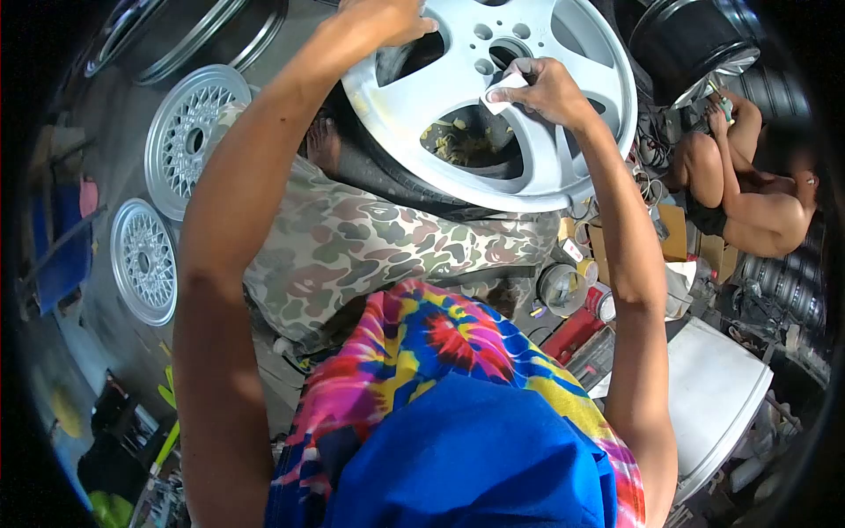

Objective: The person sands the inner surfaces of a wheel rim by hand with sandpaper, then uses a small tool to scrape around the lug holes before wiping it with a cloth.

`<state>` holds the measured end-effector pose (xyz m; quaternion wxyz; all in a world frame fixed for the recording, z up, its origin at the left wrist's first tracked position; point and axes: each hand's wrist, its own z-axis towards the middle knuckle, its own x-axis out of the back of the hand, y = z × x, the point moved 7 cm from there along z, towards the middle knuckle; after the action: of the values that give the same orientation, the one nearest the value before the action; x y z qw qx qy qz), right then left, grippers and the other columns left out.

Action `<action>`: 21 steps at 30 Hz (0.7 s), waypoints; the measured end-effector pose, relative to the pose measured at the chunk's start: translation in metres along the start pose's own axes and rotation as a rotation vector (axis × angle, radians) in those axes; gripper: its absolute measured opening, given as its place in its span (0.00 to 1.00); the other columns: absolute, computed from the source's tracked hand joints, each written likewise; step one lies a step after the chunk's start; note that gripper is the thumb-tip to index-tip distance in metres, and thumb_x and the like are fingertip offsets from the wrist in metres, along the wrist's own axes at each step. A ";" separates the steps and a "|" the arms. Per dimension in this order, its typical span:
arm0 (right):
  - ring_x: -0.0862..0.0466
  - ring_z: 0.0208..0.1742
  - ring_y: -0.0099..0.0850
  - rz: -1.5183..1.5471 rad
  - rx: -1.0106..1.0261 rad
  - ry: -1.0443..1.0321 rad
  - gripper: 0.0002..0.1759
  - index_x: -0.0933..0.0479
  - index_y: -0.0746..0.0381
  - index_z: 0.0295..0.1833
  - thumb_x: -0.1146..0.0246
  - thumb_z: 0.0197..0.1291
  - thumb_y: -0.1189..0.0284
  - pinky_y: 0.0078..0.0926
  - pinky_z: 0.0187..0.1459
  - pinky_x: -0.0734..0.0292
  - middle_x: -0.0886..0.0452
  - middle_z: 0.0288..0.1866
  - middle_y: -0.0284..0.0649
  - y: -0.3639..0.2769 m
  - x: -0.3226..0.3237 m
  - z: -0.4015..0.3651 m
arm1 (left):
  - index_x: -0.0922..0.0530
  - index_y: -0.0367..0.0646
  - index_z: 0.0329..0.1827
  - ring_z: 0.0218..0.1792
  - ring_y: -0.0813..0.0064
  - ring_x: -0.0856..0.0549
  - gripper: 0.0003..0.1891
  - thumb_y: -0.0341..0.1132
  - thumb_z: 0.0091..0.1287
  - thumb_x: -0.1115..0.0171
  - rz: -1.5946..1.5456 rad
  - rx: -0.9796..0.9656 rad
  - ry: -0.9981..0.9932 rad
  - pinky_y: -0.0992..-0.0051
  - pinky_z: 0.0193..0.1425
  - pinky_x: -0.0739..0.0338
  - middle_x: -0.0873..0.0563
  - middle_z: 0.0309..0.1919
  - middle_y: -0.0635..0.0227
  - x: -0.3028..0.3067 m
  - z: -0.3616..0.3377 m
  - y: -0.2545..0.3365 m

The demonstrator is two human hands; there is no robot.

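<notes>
A white-grey alloy wheel rim (pixel 422 114) with wide spokes and several bolt holes lies in front of me on a black tire (pixel 405 187). At the top edge of the view, my left hand (pixel 387 19) grips the far left of the rim, its fingers curled at a spoke opening and partly cut off. My right hand (pixel 550 92) is closed on a folded white sheet (pixel 502 93), perhaps sandpaper, pressed against a spoke near the hub. Whitish dust coats the right fingers. Yellowish scraps show through one opening.
Two silver mesh wheels (pixel 145 262) stand on the left. Another person (pixel 748 185) sits at the right, beside a dark glossy wheel barrel (pixel 695 44). Tins, a clear tub (pixel 563 289), a red box (pixel 576 336) and a white panel (pixel 717 396) crowd my right side.
</notes>
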<state>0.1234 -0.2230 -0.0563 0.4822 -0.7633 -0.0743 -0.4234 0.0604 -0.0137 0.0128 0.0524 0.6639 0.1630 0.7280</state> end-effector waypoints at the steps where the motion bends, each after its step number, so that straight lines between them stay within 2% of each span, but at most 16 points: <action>1: 0.22 0.26 0.20 0.003 0.068 0.026 0.13 0.16 0.62 0.36 0.22 0.54 0.66 0.26 0.28 0.28 0.16 0.27 0.34 -0.001 0.000 -0.002 | 0.14 0.33 0.41 0.47 0.46 0.13 0.22 0.47 0.58 0.28 -0.023 0.008 -0.007 0.55 0.53 0.19 0.12 0.40 0.44 0.001 0.000 -0.001; 3: 0.19 0.28 0.29 -0.110 0.282 0.025 0.14 0.19 0.64 0.36 0.22 0.53 0.69 0.29 0.32 0.26 0.17 0.27 0.38 -0.019 -0.017 0.003 | 0.14 0.34 0.41 0.46 0.46 0.13 0.22 0.47 0.58 0.28 -0.023 0.028 0.009 0.55 0.53 0.19 0.12 0.40 0.44 -0.001 0.001 -0.002; 4: 0.17 0.30 0.41 -0.232 0.545 0.080 0.14 0.21 0.65 0.37 0.24 0.51 0.72 0.35 0.35 0.24 0.18 0.30 0.45 -0.059 -0.020 -0.007 | 0.14 0.34 0.40 0.46 0.45 0.13 0.22 0.48 0.58 0.28 -0.021 0.050 0.029 0.55 0.53 0.19 0.12 0.39 0.45 0.001 0.002 -0.002; 5: 0.17 0.36 0.50 -0.339 0.672 0.115 0.14 0.22 0.64 0.42 0.26 0.52 0.73 0.44 0.39 0.22 0.18 0.37 0.48 -0.071 -0.029 -0.009 | 0.14 0.34 0.40 0.46 0.45 0.13 0.22 0.48 0.58 0.28 -0.019 0.044 0.030 0.55 0.53 0.19 0.12 0.39 0.45 0.001 0.003 0.000; 8: 0.13 0.41 0.49 -0.553 0.623 0.006 0.11 0.24 0.61 0.51 0.40 0.63 0.76 0.48 0.44 0.17 0.15 0.47 0.47 -0.096 -0.049 -0.024 | 0.14 0.34 0.40 0.44 0.45 0.12 0.20 0.45 0.58 0.28 0.037 -0.009 0.054 0.55 0.51 0.18 0.12 0.39 0.46 -0.002 0.003 0.013; 9: 0.13 0.41 0.49 -0.558 0.618 0.007 0.11 0.24 0.61 0.51 0.40 0.63 0.76 0.48 0.44 0.17 0.15 0.47 0.47 -0.091 -0.047 -0.025 | 0.14 0.34 0.39 0.43 0.44 0.12 0.19 0.44 0.58 0.28 0.019 -0.037 0.049 0.55 0.50 0.18 0.12 0.39 0.45 -0.002 0.004 0.018; 11: 0.15 0.41 0.52 -0.559 0.540 0.155 0.16 0.24 0.64 0.49 0.32 0.55 0.74 0.48 0.43 0.19 0.17 0.47 0.48 -0.071 -0.028 -0.026 | 0.14 0.33 0.39 0.43 0.44 0.12 0.18 0.43 0.58 0.28 -0.002 -0.062 0.043 0.55 0.49 0.18 0.12 0.39 0.44 -0.003 0.003 0.021; 13: 0.15 0.35 0.51 -0.572 0.242 0.182 0.13 0.21 0.65 0.42 0.29 0.56 0.69 0.44 0.39 0.18 0.16 0.33 0.50 -0.040 -0.004 -0.036 | 0.15 0.32 0.37 0.42 0.44 0.13 0.18 0.42 0.58 0.29 -0.013 -0.136 0.071 0.54 0.48 0.18 0.13 0.37 0.42 -0.005 0.001 0.024; 15: 0.14 0.32 0.52 -0.518 0.133 0.235 0.14 0.20 0.67 0.36 0.27 0.56 0.68 0.42 0.38 0.18 0.16 0.27 0.52 -0.025 0.000 -0.066 | 0.15 0.31 0.37 0.42 0.43 0.13 0.18 0.42 0.58 0.29 -0.020 -0.138 0.064 0.54 0.48 0.18 0.13 0.36 0.41 -0.005 0.002 0.023; 17: 0.14 0.37 0.56 -0.342 -0.154 0.122 0.12 0.18 0.66 0.37 0.26 0.50 0.72 0.48 0.43 0.18 0.15 0.30 0.54 -0.013 -0.011 -0.098 | 0.15 0.31 0.36 0.41 0.43 0.13 0.18 0.42 0.58 0.29 -0.020 -0.129 0.053 0.53 0.48 0.18 0.13 0.35 0.41 -0.005 0.001 0.020; 18: 0.13 0.35 0.56 -0.415 -0.149 0.130 0.11 0.17 0.67 0.36 0.26 0.48 0.74 0.47 0.43 0.18 0.15 0.29 0.56 -0.011 -0.017 -0.115 | 0.16 0.30 0.35 0.41 0.43 0.13 0.18 0.41 0.57 0.29 -0.005 -0.126 0.062 0.53 0.47 0.18 0.13 0.35 0.41 -0.005 0.002 0.018; 19: 0.13 0.35 0.55 -0.356 -0.193 0.127 0.11 0.18 0.69 0.35 0.26 0.48 0.74 0.49 0.42 0.18 0.15 0.28 0.57 -0.025 -0.016 -0.124 | 0.16 0.30 0.35 0.41 0.43 0.13 0.18 0.41 0.57 0.29 0.008 -0.124 0.069 0.53 0.47 0.18 0.13 0.34 0.41 -0.005 0.003 0.017; 21: 0.14 0.35 0.55 -0.390 -0.193 0.173 0.12 0.19 0.67 0.35 0.26 0.49 0.71 0.49 0.40 0.20 0.15 0.29 0.56 -0.022 -0.017 -0.119 | 0.16 0.31 0.35 0.41 0.43 0.13 0.17 0.41 0.57 0.30 0.002 -0.155 0.104 0.53 0.47 0.18 0.13 0.34 0.41 -0.004 0.000 0.019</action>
<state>0.0333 -0.3014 -0.0330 0.3204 -0.7380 -0.1379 -0.5776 0.0635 -0.0324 0.0145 0.0942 0.6192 0.1079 0.7720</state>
